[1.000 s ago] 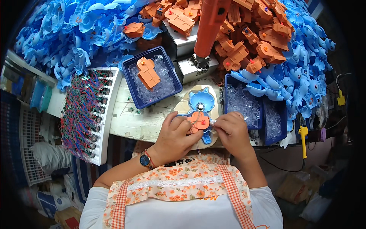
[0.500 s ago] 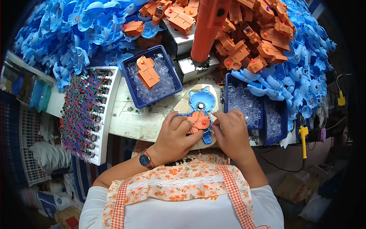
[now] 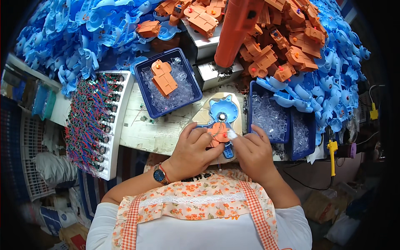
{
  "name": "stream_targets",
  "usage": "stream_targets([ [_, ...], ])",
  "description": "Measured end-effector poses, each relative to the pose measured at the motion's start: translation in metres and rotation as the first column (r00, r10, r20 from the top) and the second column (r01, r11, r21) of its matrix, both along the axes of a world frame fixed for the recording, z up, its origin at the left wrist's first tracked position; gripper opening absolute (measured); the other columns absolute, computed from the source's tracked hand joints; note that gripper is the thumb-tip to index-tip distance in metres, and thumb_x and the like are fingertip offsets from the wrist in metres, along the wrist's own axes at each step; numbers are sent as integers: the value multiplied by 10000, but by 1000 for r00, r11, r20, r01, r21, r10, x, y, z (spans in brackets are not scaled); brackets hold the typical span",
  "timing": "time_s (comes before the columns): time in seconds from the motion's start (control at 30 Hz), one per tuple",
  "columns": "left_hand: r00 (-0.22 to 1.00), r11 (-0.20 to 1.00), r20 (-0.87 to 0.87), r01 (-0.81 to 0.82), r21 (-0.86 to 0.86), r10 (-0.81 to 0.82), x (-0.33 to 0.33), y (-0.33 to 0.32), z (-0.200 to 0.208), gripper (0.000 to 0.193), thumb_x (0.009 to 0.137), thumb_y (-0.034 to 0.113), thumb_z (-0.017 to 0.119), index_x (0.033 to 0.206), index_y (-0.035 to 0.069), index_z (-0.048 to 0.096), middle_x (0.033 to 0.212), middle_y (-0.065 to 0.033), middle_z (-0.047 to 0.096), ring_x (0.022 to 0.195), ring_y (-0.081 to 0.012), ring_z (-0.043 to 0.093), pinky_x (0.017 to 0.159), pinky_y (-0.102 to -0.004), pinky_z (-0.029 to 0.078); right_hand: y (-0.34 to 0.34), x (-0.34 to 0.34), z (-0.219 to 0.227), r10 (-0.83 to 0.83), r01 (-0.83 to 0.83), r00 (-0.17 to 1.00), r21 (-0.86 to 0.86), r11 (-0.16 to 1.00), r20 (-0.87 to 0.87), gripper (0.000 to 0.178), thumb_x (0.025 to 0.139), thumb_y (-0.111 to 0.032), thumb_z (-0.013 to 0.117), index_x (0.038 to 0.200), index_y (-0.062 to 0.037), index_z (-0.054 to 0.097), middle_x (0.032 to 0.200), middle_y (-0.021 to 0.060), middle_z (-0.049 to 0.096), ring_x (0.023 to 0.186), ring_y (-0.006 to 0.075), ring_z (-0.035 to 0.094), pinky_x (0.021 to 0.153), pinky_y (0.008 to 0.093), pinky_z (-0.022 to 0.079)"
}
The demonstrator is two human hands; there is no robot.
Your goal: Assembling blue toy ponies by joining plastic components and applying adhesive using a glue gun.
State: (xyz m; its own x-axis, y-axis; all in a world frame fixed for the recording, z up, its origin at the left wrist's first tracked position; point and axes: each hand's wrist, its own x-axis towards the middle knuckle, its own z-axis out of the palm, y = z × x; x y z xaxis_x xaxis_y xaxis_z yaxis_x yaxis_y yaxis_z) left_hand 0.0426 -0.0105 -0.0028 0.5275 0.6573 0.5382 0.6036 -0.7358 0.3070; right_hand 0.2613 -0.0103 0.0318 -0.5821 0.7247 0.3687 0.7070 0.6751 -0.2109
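Observation:
A blue plastic bear-shaped shell half (image 3: 223,109) lies hollow side up on a pale board (image 3: 238,109), a round silver part in its head. In its body sits an orange plastic casing (image 3: 216,132) with a red knob, and thin wires run across it. My left hand (image 3: 193,148) is closed against the casing's left and lower edges, steadying it, with a watch on that wrist. Over the casing's right side, my right hand (image 3: 253,150) pinches a small white piece (image 3: 231,134) beside the red knob. That piece is too blurred to name.
Clear plastic parts fill a dark blue bin (image 3: 143,98), with an orange casing on top, and two bins (image 3: 287,125) at right. A white foam tray (image 3: 121,121) holds wired parts. An orange post (image 3: 235,37) stands ahead, among heaps of blue shells (image 3: 62,37) and orange casings (image 3: 298,54).
My right hand has moved in from the shell's right edge to the red knob, the white piece now showing at its fingertips. My left hand stays on the casing. The whole view has shifted slightly.

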Motion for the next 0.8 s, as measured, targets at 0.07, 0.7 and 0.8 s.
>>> stream_targets([
  [0.07,1000,1000,-13,-5,-3,5,0,-1,-2,302,751,194,705,1052,213,692,1008,-59,516,1029,-266,528,995,-523,421,-2,11,-15,-1,1,990,2,1000,-142,308,753,-41,726,1050,-15,653,871,79,673,826,263,631,949,473,460],
  [0.7,999,1000,-40,-7,-20,7,-1,-2,1,303,774,208,696,1076,226,702,1024,-54,543,1048,-276,528,1001,-522,414,-18,8,-31,-95,96,989,9,995,-110,303,771,-181,751,1007,-18,655,1214,137,613,1142,339,567,941,483,414],
  [0.8,999,1000,-40,10,-21,-11,-3,-3,1,369,741,221,735,1108,244,705,1051,-55,549,1067,-282,529,1001,-530,411,-19,17,-23,-171,179,971,34,983,-164,290,751,-146,756,995,-29,651,1205,134,618,1118,340,581,939,476,416],
])
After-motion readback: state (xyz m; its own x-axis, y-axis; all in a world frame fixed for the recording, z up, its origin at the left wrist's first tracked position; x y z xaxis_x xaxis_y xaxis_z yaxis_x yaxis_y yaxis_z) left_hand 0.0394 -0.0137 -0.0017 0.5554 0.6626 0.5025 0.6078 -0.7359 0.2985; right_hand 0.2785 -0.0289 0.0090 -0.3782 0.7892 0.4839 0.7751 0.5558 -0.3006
